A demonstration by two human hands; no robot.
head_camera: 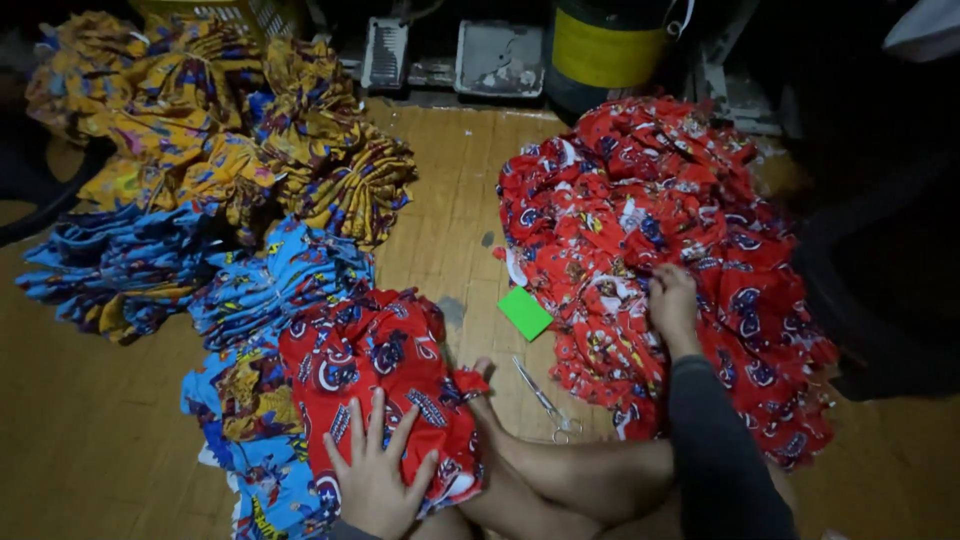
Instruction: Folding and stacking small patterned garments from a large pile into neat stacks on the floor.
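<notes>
1. While I sit on the wooden floor (440,200) with my bare legs folded in front of me, my left hand (375,478) lies flat on a small stack of red printed fabric pieces (385,370), its fingers spread apart and gripping nothing
2. That red stack rests on top of blue printed pieces (262,470), close to my knee
3. My right hand (673,300), at the end of a dark sleeve, rests on the big heap of red printed fabric (660,230) to my right; its fingers curl down into the cloth, and I cannot tell whether they have pinched any of it
4. Between the two red lots, on bare floor, lie a pair of scissors (545,402) and a green square card (525,313), neither touched by a hand
5. Further off on my left sit a blue pile (130,265) and a yellow patterned pile (220,120)
</notes>
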